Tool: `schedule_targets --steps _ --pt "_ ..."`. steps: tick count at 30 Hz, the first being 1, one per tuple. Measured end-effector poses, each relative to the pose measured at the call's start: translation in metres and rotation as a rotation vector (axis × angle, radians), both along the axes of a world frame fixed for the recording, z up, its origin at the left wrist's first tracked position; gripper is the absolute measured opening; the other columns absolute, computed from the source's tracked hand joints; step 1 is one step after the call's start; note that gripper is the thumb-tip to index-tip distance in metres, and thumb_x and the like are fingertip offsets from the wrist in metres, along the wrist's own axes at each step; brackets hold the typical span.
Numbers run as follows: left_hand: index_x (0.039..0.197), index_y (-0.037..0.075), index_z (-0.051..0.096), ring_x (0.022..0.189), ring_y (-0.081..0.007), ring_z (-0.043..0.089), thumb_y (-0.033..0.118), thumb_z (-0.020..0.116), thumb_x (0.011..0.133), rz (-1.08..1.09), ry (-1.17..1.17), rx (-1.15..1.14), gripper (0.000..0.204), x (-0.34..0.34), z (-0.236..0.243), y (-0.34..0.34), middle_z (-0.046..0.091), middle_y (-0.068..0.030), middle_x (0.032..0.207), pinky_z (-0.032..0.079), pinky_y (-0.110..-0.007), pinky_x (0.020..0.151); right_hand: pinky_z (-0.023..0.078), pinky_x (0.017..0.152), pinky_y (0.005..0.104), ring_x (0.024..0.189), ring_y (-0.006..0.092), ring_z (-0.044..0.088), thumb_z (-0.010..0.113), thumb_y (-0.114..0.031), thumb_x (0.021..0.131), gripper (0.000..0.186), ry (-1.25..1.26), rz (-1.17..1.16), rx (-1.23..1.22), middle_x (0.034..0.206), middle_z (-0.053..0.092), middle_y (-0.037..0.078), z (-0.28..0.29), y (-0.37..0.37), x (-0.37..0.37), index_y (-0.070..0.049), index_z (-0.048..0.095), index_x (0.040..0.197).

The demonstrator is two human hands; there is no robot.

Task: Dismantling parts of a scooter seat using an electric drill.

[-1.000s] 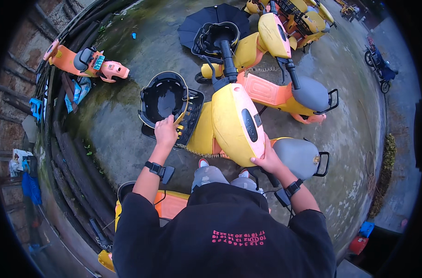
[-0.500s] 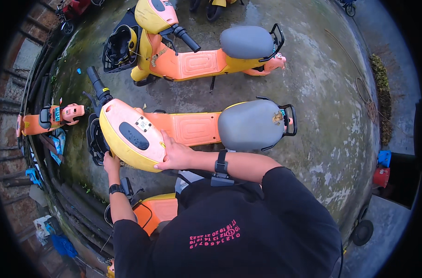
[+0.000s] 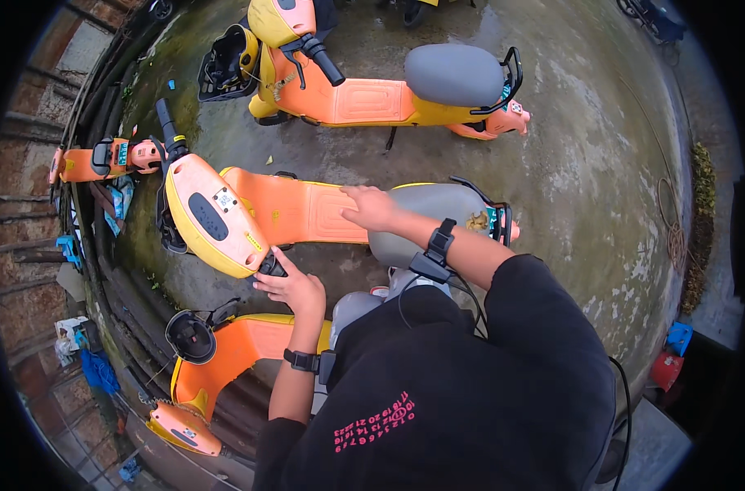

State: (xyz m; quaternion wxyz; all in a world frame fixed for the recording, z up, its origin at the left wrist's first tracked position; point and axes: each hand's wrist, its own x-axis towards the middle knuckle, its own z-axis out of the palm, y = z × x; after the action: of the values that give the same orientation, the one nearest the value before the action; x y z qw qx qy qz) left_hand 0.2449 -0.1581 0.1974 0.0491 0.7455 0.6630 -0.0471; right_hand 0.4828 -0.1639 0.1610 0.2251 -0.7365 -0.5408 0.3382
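Stained concrete ground (image 3: 585, 221) supports the middle scooter (image 3: 327, 214), located between the far scooter (image 3: 372, 102) and the near scooter (image 3: 245, 348). The left hand (image 3: 297, 288) grasps the handlebar grip (image 3: 272, 265). The right hand (image 3: 372, 208), fingers extended and grasping nothing, is over the footboard (image 3: 321, 221); contact cannot be determined.

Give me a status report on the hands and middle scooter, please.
Left hand at handlebar grip; right hand open over footboard. Middle scooter upright; another scooter close by.
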Motion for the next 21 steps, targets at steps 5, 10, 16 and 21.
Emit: schedule_targets --steps 5,10,16,21 --pt "0.155 0.020 0.008 0.131 -0.0688 0.010 0.004 0.069 0.074 -0.007 -0.053 0.053 0.103 0.016 0.005 0.006 0.001 -0.0415 0.145 0.026 -0.071 0.101 0.038 0.099 0.0542 0.124 0.0343 0.043 0.071 -0.032 0.077 0.093 -0.632 -0.522 -0.657 0.137 0.042 0.017 -0.043 -0.187 0.125 -0.003 0.021 0.150" --pt "0.154 0.015 -0.003 0.140 -0.0548 0.014 0.005 0.067 0.074 0.304 -0.198 0.256 0.107 0.013 -0.006 -0.009 0.003 -0.0358 0.153 0.023 -0.071 0.105 0.041 0.096 0.0550 0.132 0.0333 0.037 0.063 -0.021 0.083 0.084 -0.690 -0.503 -0.306 0.140 0.037 0.019 -0.064 -0.251 0.120 -0.009 0.017 0.152" --pt "0.152 0.011 0.002 0.138 -0.0538 0.020 0.003 0.067 0.075 0.536 -0.238 0.089 0.101 0.022 -0.007 -0.011 0.012 -0.0366 0.150 0.024 -0.072 0.104 0.049 0.085 0.0525 0.108 0.0418 0.059 0.058 -0.019 0.088 0.040 -0.231 -0.964 -0.517 0.114 0.061 0.028 -0.073 -0.266 0.155 0.001 0.048 0.121" --pt "0.152 0.018 0.011 0.135 -0.0494 0.031 0.001 0.065 0.071 0.374 -0.180 0.113 0.099 -0.034 -0.001 0.001 0.020 -0.0278 0.152 0.026 -0.070 0.104 0.049 0.083 0.0511 0.096 0.0458 0.063 0.054 -0.015 0.089 0.028 -0.238 -0.880 -0.290 0.099 0.064 0.031 -0.079 -0.267 0.170 0.006 0.051 0.107"
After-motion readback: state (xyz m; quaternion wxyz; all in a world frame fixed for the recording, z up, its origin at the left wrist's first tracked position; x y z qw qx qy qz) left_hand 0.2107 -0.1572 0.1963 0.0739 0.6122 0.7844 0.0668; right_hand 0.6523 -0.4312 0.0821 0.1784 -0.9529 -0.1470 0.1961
